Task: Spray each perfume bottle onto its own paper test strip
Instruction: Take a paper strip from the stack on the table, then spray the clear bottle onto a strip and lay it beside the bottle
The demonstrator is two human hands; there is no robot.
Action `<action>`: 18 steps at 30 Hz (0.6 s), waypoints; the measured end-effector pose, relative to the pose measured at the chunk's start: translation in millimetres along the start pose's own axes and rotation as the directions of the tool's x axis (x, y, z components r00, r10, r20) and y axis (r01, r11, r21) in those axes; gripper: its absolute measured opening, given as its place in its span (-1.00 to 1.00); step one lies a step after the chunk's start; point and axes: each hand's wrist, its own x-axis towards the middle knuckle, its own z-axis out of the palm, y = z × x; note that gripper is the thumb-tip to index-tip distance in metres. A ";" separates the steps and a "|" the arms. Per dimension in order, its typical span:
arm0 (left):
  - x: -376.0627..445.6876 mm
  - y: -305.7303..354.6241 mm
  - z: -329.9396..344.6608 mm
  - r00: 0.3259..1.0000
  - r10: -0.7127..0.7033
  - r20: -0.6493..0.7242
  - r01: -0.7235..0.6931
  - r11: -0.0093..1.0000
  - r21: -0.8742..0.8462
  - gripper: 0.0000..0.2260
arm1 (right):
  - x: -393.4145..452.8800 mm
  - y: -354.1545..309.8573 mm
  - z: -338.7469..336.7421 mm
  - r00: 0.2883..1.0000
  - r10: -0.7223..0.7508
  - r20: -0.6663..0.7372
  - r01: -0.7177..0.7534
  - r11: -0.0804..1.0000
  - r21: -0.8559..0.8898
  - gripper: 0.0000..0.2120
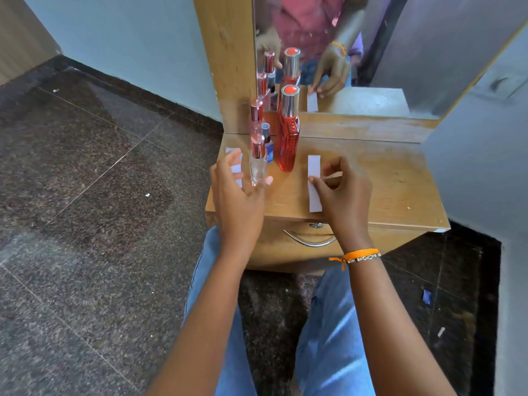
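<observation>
— Where's the clear bottle (258, 164)?

— Upright on the desk (385, 178), inside my left hand (237, 192)'s open fingers. Right hand (341, 190) pinches a strip (314, 182).

— Risk?

— Bumping it into the red bottle (288, 132).

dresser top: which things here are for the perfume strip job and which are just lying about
For the job:
tall red perfume bottle
clear bottle with pink cap
small blue bottle
paper strip under the right hand
paper strip beyond the left hand

Lying about:
mirror
drawer handle
paper scraps on the floor
</observation>
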 end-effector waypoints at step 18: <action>-1.0 2.1 8.6 0.970 0.199 0.141 -0.192 0.979 -0.062 -0.78 | -7.6 -51.6 -9.5 0.983 -0.173 0.057 0.149 0.941 0.303 -0.84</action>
